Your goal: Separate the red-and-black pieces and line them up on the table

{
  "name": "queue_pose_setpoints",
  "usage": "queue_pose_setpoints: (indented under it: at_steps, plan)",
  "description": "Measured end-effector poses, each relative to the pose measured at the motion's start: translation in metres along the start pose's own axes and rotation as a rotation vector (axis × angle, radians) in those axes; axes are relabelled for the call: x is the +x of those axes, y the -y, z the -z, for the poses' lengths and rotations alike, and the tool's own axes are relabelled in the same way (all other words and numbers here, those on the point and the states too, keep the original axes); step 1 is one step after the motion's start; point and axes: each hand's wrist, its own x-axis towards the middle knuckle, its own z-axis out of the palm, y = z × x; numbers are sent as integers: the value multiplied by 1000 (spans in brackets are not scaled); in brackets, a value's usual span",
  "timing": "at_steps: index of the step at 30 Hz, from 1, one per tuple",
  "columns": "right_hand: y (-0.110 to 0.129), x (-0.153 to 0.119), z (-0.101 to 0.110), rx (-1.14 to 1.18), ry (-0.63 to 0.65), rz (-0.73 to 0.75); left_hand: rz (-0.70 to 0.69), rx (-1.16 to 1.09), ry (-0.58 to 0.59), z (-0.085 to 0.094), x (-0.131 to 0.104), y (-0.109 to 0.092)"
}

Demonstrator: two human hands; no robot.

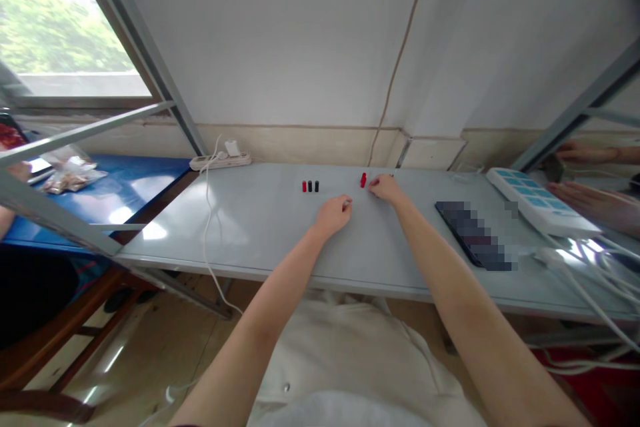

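Observation:
My left hand (pixel 334 215) rests low over the grey table, its fingers curled closed; a small pale glint shows at the fingertips, too small to name. To the right, my right hand (pixel 384 187) has its fingers drawn together at the tabletop; whatever they hold, if anything, is hidden. Just left of those fingers are small red pieces (pixel 363 180) close together, apart from the hand. Further left, a red cylinder (pixel 304 186), a black cylinder (pixel 310 186) and a second black cylinder (pixel 317 186) stand upright in a row.
A phone-like dark slab (pixel 467 233), partly pixelated, lies right of my right arm. Beyond it are a white and blue panel (pixel 543 200) and cables. A power strip (pixel 220 160) lies at the back left, its white cord crossing the table (pixel 260 240). Other people's hands show at both edges.

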Motion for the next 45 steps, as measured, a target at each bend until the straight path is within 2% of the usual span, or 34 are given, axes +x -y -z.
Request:
queue_pose_setpoints:
  at_steps: [10, 18, 21, 25, 28, 30, 32, 35, 38, 41, 45]
  plan:
    - [1, 1, -7, -48, -82, 32, 13, 41, -29, 2, 0, 0]
    - [-2, -1, -3, -73, -64, 30, 238, 147, -245, 15, 1, 6]
    - [-3, -8, 2, -81, -34, 11, 284, 185, -278, 19, 2, 10]
    - [-2, -24, 13, -125, 35, -56, 314, 209, -267, 20, 2, 15]
    - [5, -40, 18, -112, -35, -87, 287, 171, -304, 20, 3, 18]
    - [13, -52, 16, -8, -109, -84, 211, 82, -351, 20, 5, 19]
    - [22, -64, 9, 137, -193, -20, 107, -87, -365, 18, 7, 18]
    - [33, -78, -6, 351, -321, 36, 16, -427, -283, 11, 10, 10]
    - [36, -85, -17, 516, -293, 83, 15, -710, -154, 6, 9, 0]
    - [34, -87, -22, 595, -254, 102, 32, -882, -54, 5, 5, -7]
    - [34, -86, -23, 626, -234, 65, 44, -999, -13, 9, 1, -9]
